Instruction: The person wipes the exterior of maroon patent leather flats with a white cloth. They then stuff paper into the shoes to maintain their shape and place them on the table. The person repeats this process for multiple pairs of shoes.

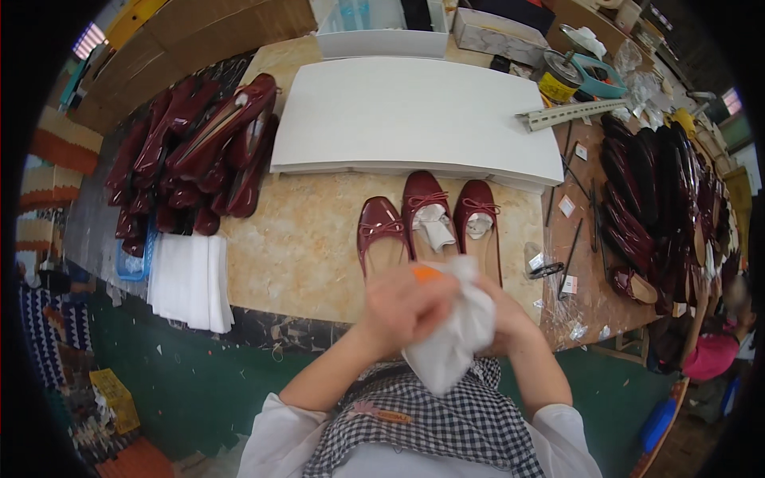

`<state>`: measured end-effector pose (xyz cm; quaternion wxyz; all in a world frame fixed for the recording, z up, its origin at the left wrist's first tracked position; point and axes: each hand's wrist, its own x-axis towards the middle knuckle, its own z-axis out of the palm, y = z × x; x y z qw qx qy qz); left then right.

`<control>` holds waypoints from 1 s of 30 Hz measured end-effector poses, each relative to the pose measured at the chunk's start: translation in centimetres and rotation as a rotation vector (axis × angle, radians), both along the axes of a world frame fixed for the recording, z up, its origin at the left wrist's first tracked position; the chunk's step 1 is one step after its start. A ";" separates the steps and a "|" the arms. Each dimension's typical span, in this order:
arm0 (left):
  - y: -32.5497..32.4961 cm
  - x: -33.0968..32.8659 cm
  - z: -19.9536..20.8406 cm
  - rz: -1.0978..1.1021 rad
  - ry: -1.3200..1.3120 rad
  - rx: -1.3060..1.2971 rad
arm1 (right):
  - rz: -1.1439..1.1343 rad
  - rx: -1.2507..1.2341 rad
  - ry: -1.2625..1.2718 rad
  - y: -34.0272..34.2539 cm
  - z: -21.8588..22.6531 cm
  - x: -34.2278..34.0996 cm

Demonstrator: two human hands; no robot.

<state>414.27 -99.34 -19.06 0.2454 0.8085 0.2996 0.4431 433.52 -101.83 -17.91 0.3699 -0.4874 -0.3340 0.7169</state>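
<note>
Above the table's front edge, both my hands are closed on a crumpled sheet of white tissue paper (456,338). My left hand (406,307) is blurred, fingers curled at the paper's left side, with a small orange thing (426,273) at its fingertips that I cannot make out. My right hand (508,315) grips the paper from the right, its fingers partly hidden behind it. Just beyond stand three dark red ballet flats with bows: a left shoe (380,221), a middle shoe (422,187) and a right shoe (476,195). White paper wads fill the middle and right ones.
Glossy dark red shoes (199,147) are heaped at the left, above a stack of white sheets (190,279). A long white box (414,115) lies behind the flats. At the right are a slotted strip (578,114), a tin (558,77), more shoes (649,187) and a person in pink (709,354).
</note>
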 end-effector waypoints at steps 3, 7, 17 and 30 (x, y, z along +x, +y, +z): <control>1.9 -1.6 0.0 0.314 -0.081 -0.364 | -0.021 0.640 -0.412 0.7 1.4 -1.8; 1.5 -2.6 -2.8 0.120 -0.677 -0.966 | 0.264 1.083 -0.775 2.0 0.2 -6.4; -5.3 -0.7 -5.3 0.081 0.434 -0.089 | 0.358 1.237 -1.398 7.1 -8.4 -8.8; -5.8 -1.3 -6.0 0.146 0.458 -0.100 | 0.103 0.828 -1.332 8.9 -8.3 -7.8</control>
